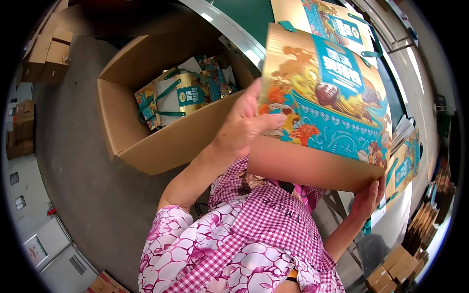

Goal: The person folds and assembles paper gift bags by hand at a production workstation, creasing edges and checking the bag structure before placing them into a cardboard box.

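A gold and teal printed gift box (325, 97) is held up in front of me, tilted, its decorated face and plain brown underside showing. My left hand (244, 119) grips its left edge, with the thumb lying on the printed face. At the lower right corner my right hand (369, 198) is closed on the box, its fingers partly hidden. Just behind the held box lies another gold gift box (337, 24) with green ribbon handles. A similar flat one (404, 163) leans at the right.
To the left stands a large open carton (166, 146) with several gift boxes (183, 93) inside. A green-topped table (239, 14) runs behind the held box. Brown cartons (49, 58) stack at far left, with more cartons (395, 266) at lower right.
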Available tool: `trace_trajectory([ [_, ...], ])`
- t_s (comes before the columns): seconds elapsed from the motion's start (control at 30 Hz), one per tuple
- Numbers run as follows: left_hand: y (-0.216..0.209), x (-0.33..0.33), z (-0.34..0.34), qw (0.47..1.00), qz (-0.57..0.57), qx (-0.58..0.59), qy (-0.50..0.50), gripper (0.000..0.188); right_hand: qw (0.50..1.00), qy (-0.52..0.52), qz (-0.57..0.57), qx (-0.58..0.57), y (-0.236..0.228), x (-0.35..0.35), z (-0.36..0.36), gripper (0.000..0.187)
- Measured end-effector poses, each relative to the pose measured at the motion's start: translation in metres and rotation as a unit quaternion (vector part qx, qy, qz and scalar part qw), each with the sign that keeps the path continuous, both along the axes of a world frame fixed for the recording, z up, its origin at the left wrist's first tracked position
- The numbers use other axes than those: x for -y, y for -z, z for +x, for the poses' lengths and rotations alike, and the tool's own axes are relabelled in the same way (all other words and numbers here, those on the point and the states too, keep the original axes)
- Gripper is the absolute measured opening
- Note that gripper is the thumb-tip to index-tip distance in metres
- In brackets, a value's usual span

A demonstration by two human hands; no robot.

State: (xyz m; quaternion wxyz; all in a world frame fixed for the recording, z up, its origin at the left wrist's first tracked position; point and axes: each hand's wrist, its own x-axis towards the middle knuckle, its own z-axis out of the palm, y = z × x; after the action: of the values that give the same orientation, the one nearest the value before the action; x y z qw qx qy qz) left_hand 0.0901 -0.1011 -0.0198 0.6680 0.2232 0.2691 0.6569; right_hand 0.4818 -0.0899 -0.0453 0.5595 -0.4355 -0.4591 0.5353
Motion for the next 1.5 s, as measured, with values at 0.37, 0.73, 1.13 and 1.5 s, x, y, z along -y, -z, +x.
trace_trajectory([
  [0.37,0.063,0.112,-0.145,0.844,-0.103,-0.053,-0.524,0.051,0.98,-0.196,-0.015,0.025,0.005,-0.049,-0.1,0.053],
  [0.73,0.303,0.049,-0.237,0.768,-0.432,-0.041,-0.471,0.04,0.984,-0.143,-0.099,0.023,0.019,-0.041,-0.076,0.041],
  [1.13,0.112,-0.239,-0.056,0.716,-0.116,-0.662,-0.188,0.051,0.985,-0.096,-0.143,-0.029,0.041,-0.063,-0.061,0.038],
  [1.5,0.141,-0.31,-0.066,0.811,-0.28,-0.508,-0.074,0.041,0.976,-0.075,-0.186,-0.086,0.038,-0.098,-0.047,0.035],
])
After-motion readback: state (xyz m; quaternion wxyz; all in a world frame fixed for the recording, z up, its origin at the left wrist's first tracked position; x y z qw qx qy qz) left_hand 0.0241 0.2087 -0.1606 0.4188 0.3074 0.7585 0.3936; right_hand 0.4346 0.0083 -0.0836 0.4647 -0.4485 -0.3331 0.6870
